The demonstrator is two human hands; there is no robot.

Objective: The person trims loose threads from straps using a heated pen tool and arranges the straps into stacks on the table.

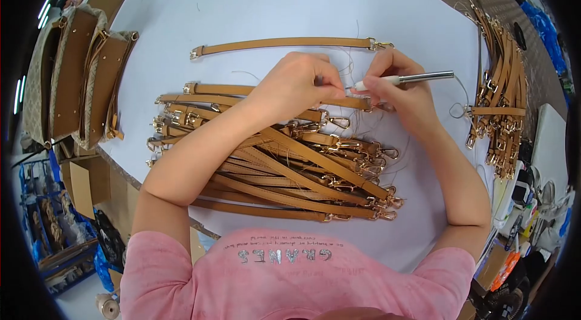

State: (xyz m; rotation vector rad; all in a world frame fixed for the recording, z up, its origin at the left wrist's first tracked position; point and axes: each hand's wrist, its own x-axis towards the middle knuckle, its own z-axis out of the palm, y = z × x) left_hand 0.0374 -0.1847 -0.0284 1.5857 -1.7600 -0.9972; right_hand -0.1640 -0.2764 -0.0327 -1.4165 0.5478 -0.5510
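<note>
Tan straps right of handbags

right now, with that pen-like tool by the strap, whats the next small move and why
Perhaps guide the pen-like tool to the loose threads near the strap: the right hand holds it, tip close to the left hand, and threads trail there.

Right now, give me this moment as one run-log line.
left hand: holding brown strap | right hand: gripping white-and-silver pen-shaped tool | strap pile: nearer the body | lone strap: beyond hands
</note>
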